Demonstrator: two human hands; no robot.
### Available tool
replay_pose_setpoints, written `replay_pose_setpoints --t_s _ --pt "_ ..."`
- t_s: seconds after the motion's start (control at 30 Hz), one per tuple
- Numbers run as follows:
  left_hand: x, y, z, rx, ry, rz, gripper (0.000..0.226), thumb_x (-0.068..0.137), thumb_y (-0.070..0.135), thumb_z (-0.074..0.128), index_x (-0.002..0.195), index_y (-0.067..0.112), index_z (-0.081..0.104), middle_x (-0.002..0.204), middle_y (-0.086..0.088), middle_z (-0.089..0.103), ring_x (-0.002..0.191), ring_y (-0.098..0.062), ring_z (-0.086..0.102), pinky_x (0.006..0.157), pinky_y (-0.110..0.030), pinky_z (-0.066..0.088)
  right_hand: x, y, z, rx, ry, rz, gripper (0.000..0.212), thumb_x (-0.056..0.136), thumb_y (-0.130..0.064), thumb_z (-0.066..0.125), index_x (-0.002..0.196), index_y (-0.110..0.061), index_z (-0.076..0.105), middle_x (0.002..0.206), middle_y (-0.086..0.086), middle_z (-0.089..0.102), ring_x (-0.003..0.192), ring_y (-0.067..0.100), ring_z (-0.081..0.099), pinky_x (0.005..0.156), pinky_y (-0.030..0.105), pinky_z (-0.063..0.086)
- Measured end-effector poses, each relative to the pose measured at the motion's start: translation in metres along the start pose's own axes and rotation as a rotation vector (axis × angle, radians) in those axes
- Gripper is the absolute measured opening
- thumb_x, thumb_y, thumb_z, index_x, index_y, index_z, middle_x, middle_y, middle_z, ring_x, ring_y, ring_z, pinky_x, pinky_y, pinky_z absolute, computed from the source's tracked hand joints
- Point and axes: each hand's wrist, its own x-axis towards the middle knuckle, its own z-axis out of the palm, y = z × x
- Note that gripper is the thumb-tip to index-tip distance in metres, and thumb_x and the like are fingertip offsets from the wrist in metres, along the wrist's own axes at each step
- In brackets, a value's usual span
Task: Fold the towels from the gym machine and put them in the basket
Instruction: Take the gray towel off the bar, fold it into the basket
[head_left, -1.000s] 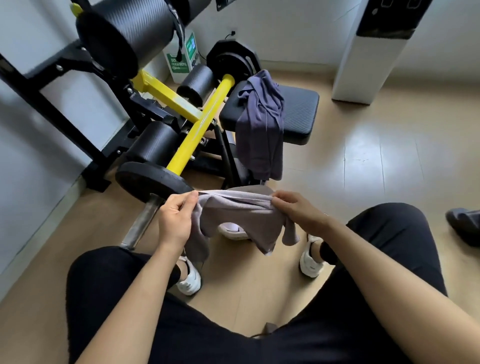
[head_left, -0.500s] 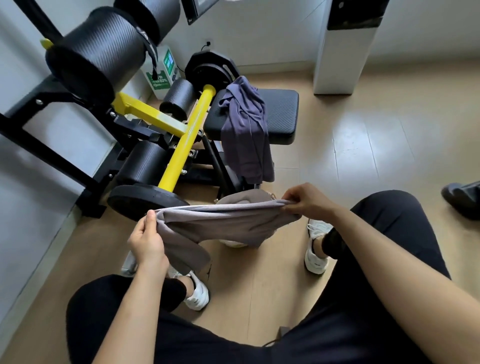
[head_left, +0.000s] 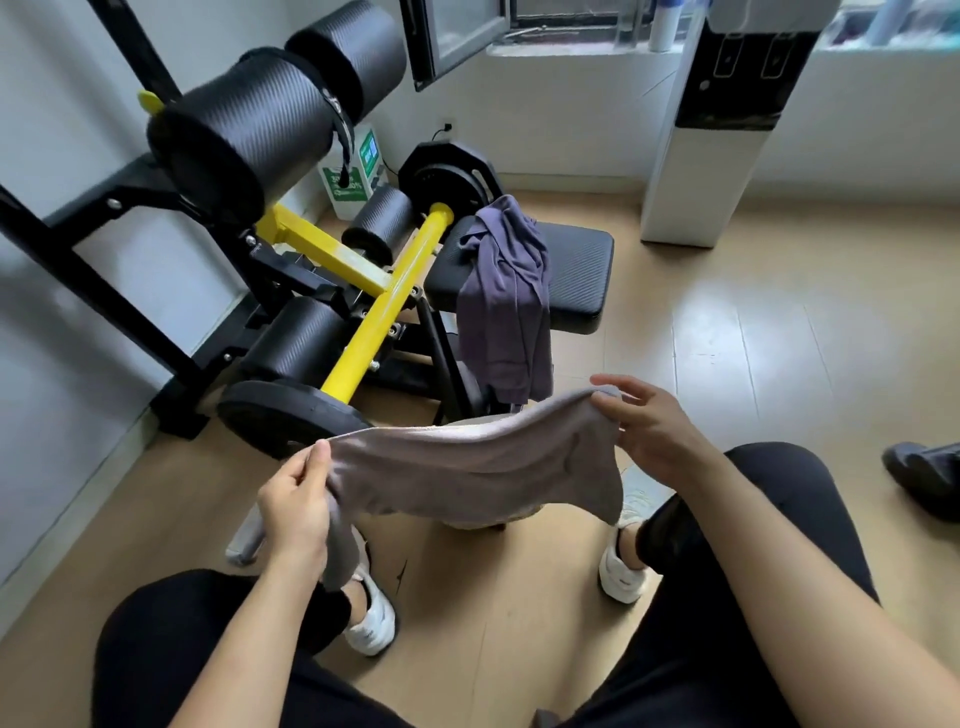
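A light grey towel (head_left: 467, 467) hangs stretched between my hands above my knees. My left hand (head_left: 296, 499) grips its left end, and a bunched tail hangs down below that fist. My right hand (head_left: 649, 426) holds the right end under the thumb, with the fingers partly spread. A dark purple towel (head_left: 504, 301) is draped over the black seat pad (head_left: 576, 275) of the gym machine (head_left: 384, 317), which has yellow bars. A beige round thing (head_left: 488, 522), possibly the basket, sits on the floor and is mostly hidden behind the grey towel.
Black foam rollers (head_left: 244, 130) and a weight plate (head_left: 285, 415) stick out on the left near the wall. A white water dispenser (head_left: 696, 171) stands at the back right. A dark shoe (head_left: 924, 478) lies at the right edge. Wooden floor spreads to the right.
My hands have moved apart and pulled the grey towel out wide. My left hand went down and left, my right hand went right and loosened its fingers. My view has tilted upward.
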Motion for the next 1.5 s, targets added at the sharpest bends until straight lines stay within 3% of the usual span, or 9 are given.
replay_pose_setpoints --t_s 0.2,0.33,0.47,0.6,0.77,0.97,1.17,1.3,1.5 --pt "-0.030 0.018 0.021 0.000 -0.240 0.131 0.018 0.095 0.012 0.067 0.084 0.022 0.076 0.076 0.013 0.075 0.076 0.001 0.064 0.075 -0.017 0.051 -0.015 0.005 0.027 -0.244 0.037 -0.204 0.016 0.084 -0.010 0.079 0.100 -0.009 0.075 0.080 0.003 0.071 0.076 0.017 0.064 0.065 0.031 0.052" --pt "-0.046 0.020 0.033 0.002 -0.490 0.189 0.018 0.093 0.005 0.067 0.083 0.016 0.077 0.078 0.006 0.076 0.077 -0.003 0.065 0.075 -0.017 0.051 -0.030 0.020 0.064 -0.441 -0.103 -0.312 0.022 0.082 -0.012 0.080 0.103 -0.017 0.077 0.079 0.000 0.072 0.073 0.009 0.063 0.073 0.029 0.051" --pt "-0.058 0.024 0.041 0.046 -0.718 0.226 0.009 0.089 0.019 0.072 0.086 0.014 0.078 0.080 0.006 0.074 0.078 -0.002 0.064 0.076 -0.015 0.047 -0.039 0.033 0.091 -0.645 -0.361 -0.333 0.038 0.085 -0.016 0.080 0.122 -0.020 0.071 0.061 -0.018 0.049 0.060 0.005 0.041 0.059 0.021 0.037" --pt "-0.064 0.024 0.044 0.054 -0.757 0.219 0.008 0.089 0.021 0.074 0.088 0.015 0.080 0.086 -0.001 0.077 0.084 -0.009 0.069 0.077 -0.018 0.051 -0.040 0.039 0.095 -0.744 -0.466 -0.262 0.015 0.090 -0.025 0.076 0.097 -0.013 0.080 0.051 -0.017 0.047 0.053 0.002 0.037 0.053 0.021 0.029" --pt "-0.060 0.021 0.039 0.209 -0.629 0.251 0.008 0.084 0.010 0.080 0.081 0.016 0.077 0.068 0.003 0.070 0.063 -0.003 0.059 0.063 -0.018 0.048 -0.039 0.028 0.084 -0.678 -0.379 -0.196 0.012 0.090 -0.023 0.075 0.084 -0.012 0.077 0.057 -0.014 0.048 0.055 0.001 0.040 0.055 0.018 0.032" --pt "-0.062 0.022 0.032 0.291 -0.640 0.276 0.023 0.082 -0.003 0.073 0.087 0.018 0.081 0.074 0.010 0.076 0.066 0.001 0.067 0.065 -0.015 0.053 -0.041 0.008 0.070 -0.492 -0.359 -0.223 0.009 0.093 -0.018 0.071 0.085 -0.016 0.076 0.073 -0.002 0.066 0.071 0.009 0.061 0.065 0.021 0.049" --pt "-0.050 0.014 0.027 0.326 -0.671 0.221 0.036 0.083 -0.003 0.072 0.087 0.033 0.078 0.077 0.016 0.077 0.071 0.001 0.070 0.067 -0.015 0.053 -0.030 -0.010 0.045 -0.276 -0.037 -0.259 0.041 0.068 -0.055 0.082 0.086 -0.018 0.077 0.082 0.007 0.067 0.083 0.022 0.063 0.076 0.036 0.053" --pt "-0.046 0.015 0.027 0.168 -0.690 0.091 0.020 0.086 -0.002 0.074 0.089 0.017 0.079 0.077 0.007 0.078 0.071 -0.002 0.070 0.067 -0.017 0.055 -0.019 -0.012 0.024 -0.230 0.141 -0.242 0.011 0.091 -0.026 0.074 0.082 -0.021 0.076 0.079 0.003 0.066 0.082 0.024 0.061 0.080 0.042 0.050" --pt "-0.041 0.016 0.029 -0.034 -0.582 -0.006 0.004 0.079 0.024 0.079 0.076 0.026 0.081 0.074 0.005 0.076 0.073 -0.007 0.067 0.074 -0.022 0.058 -0.008 -0.006 0.009 -0.302 0.257 -0.223 0.020 0.092 -0.020 0.073 0.074 -0.026 0.076 0.073 -0.001 0.067 0.077 0.020 0.061 0.074 0.035 0.051"
